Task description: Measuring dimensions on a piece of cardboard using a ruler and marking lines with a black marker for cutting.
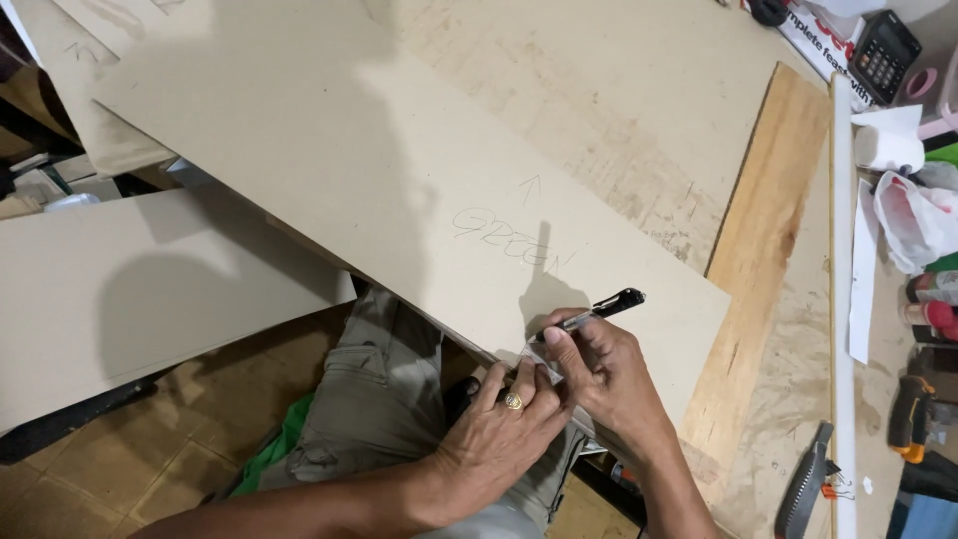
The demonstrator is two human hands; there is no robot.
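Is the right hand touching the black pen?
Touching. The head view shows the right hand with its fingers wrapped around the black pen, held over the near edge of the brown board.

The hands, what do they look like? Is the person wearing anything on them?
Both arms are bare, with no sleeves and no gloves. The left hand wears a gold-coloured ring with a round top on one finger. The right hand shows no ring or watch.

left hand (494, 439): gold ring | right hand (599, 374): bare | arms: sleeveless | trousers (384, 399): grey-green cargo
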